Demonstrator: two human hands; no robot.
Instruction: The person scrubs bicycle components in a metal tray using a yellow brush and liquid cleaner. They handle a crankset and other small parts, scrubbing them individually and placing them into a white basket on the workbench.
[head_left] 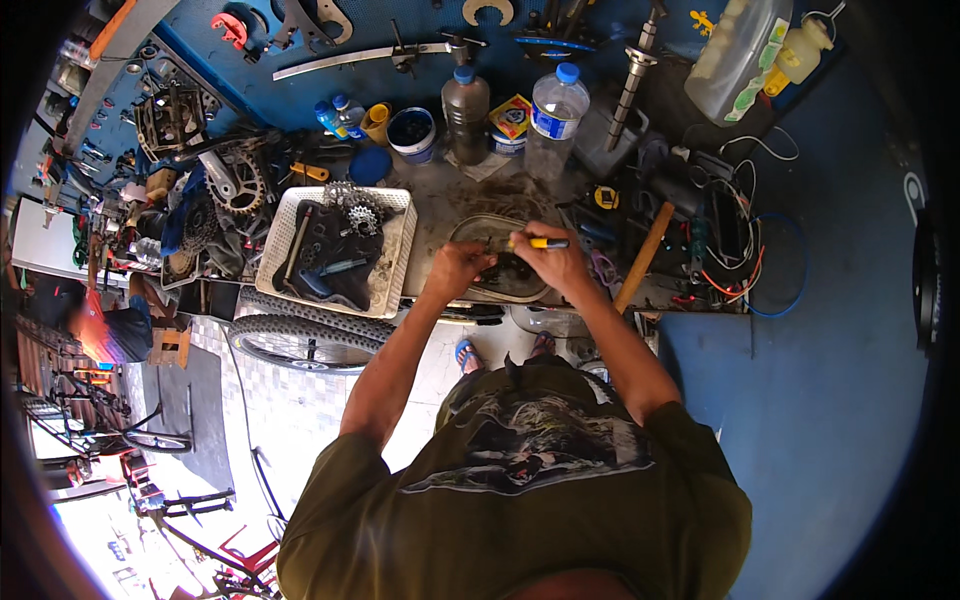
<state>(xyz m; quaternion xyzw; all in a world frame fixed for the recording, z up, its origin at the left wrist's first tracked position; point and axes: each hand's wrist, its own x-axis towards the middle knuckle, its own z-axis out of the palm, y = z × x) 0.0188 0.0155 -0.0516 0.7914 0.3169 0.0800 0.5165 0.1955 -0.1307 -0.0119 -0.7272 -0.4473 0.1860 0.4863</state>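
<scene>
Our cluttered workbench (437,208) spreads around us. Our right hand (558,264) grips a yellow-and-black tool (548,243) over the tray (515,299) beneath both hands; our left hand (460,268) is closed, on what we cannot tell. We seem mid-job, nothing visibly finished.

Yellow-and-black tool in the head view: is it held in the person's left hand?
No, the yellow-and-black tool is in the right hand.
</scene>
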